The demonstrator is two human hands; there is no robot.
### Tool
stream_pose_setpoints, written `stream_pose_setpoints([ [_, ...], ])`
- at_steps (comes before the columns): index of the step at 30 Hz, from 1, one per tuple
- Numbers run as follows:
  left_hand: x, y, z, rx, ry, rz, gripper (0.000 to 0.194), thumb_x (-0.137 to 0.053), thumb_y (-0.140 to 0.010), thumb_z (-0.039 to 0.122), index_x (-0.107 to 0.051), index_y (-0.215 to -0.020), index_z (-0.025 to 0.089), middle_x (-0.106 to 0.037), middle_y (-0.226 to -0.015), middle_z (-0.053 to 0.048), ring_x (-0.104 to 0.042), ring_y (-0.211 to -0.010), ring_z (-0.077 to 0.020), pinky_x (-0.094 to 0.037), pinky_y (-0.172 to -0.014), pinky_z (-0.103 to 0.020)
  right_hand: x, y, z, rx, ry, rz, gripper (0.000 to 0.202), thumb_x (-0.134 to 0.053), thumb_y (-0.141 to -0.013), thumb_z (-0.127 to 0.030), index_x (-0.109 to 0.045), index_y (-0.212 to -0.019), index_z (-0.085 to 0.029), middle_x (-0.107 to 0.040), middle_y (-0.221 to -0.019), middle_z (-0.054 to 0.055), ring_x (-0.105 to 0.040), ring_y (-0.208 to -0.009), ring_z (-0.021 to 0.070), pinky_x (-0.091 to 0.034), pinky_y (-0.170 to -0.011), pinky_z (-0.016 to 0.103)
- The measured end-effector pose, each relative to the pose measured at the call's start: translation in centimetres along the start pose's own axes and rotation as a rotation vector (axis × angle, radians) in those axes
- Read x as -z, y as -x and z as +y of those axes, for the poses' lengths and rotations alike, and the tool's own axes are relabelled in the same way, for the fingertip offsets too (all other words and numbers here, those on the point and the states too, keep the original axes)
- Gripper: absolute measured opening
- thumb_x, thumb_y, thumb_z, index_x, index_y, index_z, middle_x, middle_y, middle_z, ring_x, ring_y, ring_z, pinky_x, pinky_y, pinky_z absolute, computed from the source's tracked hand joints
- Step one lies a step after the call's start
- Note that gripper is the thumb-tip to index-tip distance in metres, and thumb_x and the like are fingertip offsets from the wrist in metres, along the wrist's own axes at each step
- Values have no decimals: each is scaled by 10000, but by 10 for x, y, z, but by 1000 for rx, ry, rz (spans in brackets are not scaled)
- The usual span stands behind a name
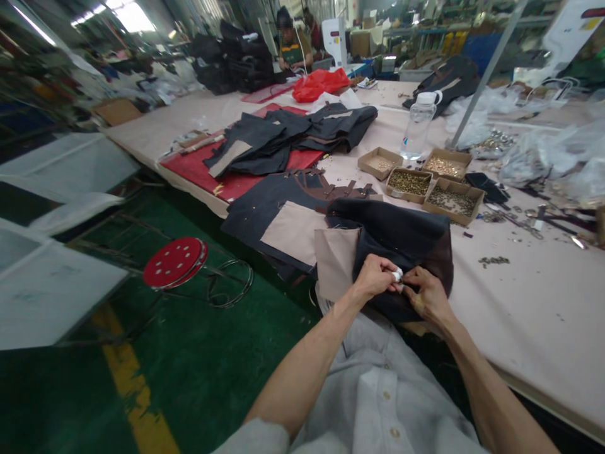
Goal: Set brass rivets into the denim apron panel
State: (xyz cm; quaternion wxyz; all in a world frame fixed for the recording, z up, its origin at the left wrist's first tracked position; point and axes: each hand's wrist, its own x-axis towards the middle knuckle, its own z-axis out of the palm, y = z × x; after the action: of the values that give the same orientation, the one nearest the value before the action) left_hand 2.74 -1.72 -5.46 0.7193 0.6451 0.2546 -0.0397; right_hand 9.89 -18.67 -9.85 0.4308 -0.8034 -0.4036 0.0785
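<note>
A dark navy fabric piece (392, 217) with a brown panel (440, 261) lies bunched at the table's front edge. My left hand (374, 277) is closed on its near part, with a white wrap (397, 275) visible at the fingertips. Close beside it, my right hand (429, 295) pinches the same cloth, fingers curled toward the left ones. Whatever small part sits between the fingertips is hidden. A beige fabric panel (336, 260) hangs to the left of my left hand. Another navy piece with brown straps (258, 211) is spread out beyond it.
Small cardboard boxes of metal fittings (409, 183) stand past the cloth, near a clear water bottle (418, 129). Loose hardware (494, 260) lies to the right. Dark pieces (265, 142) rest on a red board (189, 165). A red stool (174, 261) stands left; a person (293, 47) sits farther back.
</note>
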Motion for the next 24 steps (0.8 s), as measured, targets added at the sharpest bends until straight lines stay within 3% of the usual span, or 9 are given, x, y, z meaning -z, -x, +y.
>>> stream_pose_setpoints([
  [4,2,6,7,-33,-63,-3,107,-655,-759,45,-688,-857,73,-700,-670,-65,-697,-583,-154,-454,-453,-158,0,2,1,45,-68,9,147,-631,-858,-235,-763,-922,-245,-681,-962,72,-622,-909,254,-497,-833,398],
  [9,9,15,18,-67,-80,103,90,-718,-752,111,-724,-832,70,-675,-600,-35,-590,-492,-73,-396,-456,-134,11,5,1,-9,-200,-56,141,-601,-893,-263,-737,-917,-236,-702,-964,53,-634,-925,245,-477,-849,379],
  [15,16,16,17,-6,93,41,88,-706,-733,32,-682,-816,46,-692,-625,-79,-684,-554,-158,-544,-508,-211,14,5,14,-106,-268,-79,201,-635,-884,-365,-746,-988,-234,-719,-1025,60,-642,-957,259,-471,-887,390],
  [24,3,3,12,142,128,-74,84,-671,-708,-51,-670,-738,27,-690,-608,-105,-709,-566,-202,-599,-537,-241,22,5,13,-18,-346,-125,158,-625,-900,-341,-734,-936,-232,-707,-1014,66,-639,-970,251,-478,-908,385],
])
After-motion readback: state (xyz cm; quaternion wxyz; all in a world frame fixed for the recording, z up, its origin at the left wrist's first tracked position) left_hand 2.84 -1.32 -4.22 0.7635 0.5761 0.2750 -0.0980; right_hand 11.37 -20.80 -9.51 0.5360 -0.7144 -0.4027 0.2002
